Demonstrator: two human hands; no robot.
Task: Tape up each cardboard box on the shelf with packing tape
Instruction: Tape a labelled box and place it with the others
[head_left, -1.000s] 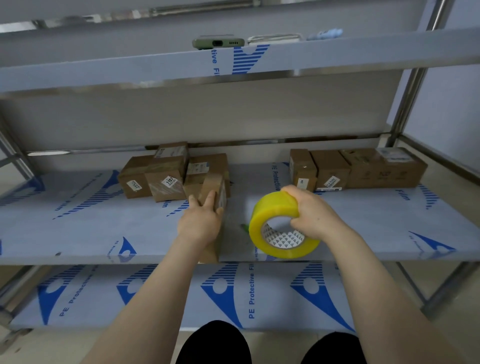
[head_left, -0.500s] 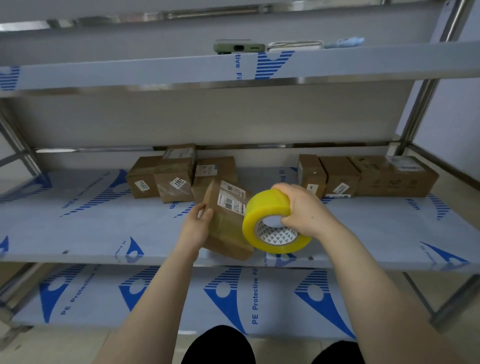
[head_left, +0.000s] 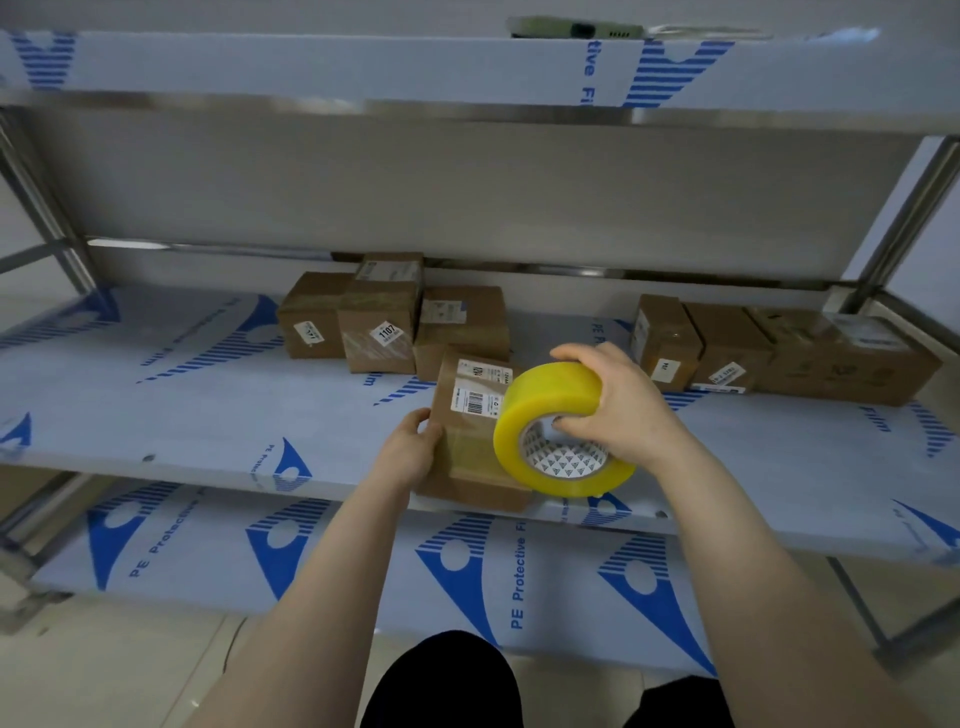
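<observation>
The left hand (head_left: 410, 449) grips the left side of a labelled cardboard box (head_left: 470, 431) at the front edge of the middle shelf (head_left: 171, 410). At its 3 o'clock, touching it, the right hand (head_left: 618, 408) clasps a yellow packing tape roll (head_left: 550, 400).

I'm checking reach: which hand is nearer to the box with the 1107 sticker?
Left. The left hand sits just in front of the 1107 box, gripping another box; the right hand is farther to its right, holding the tape roll.
</observation>
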